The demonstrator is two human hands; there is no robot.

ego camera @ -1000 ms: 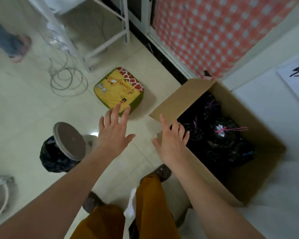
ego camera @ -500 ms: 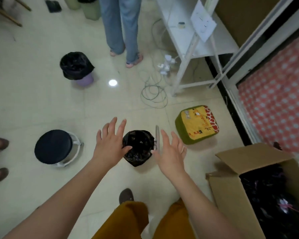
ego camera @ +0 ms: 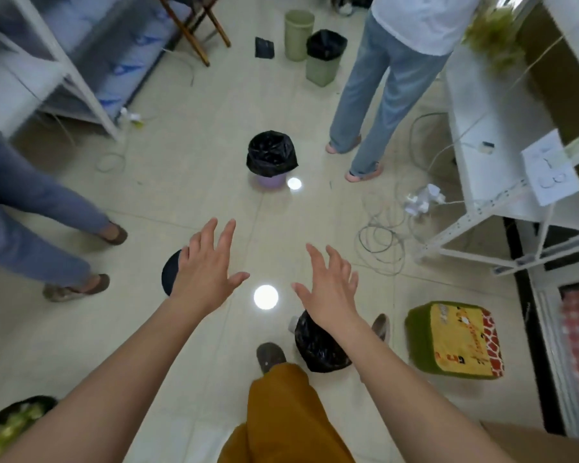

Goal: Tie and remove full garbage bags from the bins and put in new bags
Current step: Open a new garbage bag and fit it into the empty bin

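Above the tiled floor we found the left hand (ego camera: 205, 275) and right hand (ego camera: 330, 286) spread and empty, apparently reaching onward. One black-bagged purple bin (ego camera: 270, 161) stood well ahead; another bagged bin (ego camera: 316, 345) sat beneath the right forearm.

One head-worn camera looks steeply down and forward at the floor (ego camera: 181, 182), edges somewhat blurred.

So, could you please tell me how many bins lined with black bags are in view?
3: the purple bin mid-floor, the green bin at the far end, and one under the right forearm. Others may be hidden.
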